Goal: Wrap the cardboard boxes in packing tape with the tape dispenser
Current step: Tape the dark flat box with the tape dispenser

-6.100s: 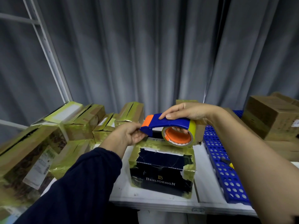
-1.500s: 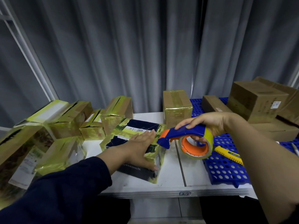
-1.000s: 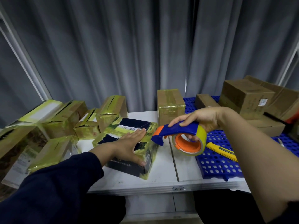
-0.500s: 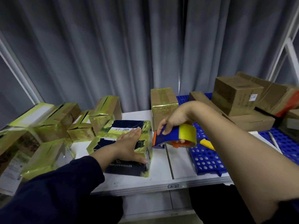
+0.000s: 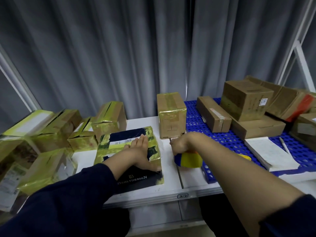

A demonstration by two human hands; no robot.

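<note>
A dark box printed "BENLYDESIGN", partly wrapped in yellow tape, lies on the white table in front of me. My left hand rests flat on its top with straight fingers. Just right of the box, my right hand grips the blue and orange tape dispenser with its yellow roll, held low at the table surface. Most of the dispenser is hidden under my wrist.
Several yellow-taped boxes crowd the table's left side. A taped brown box stands behind the dispenser. On the blue perforated mat lie plain cardboard boxes, a white pad, a pen and a yellow cutter.
My right hand has lowered the dispenser from beside the box's top edge to the table, turning over it. My left hand stays flat on the box.
</note>
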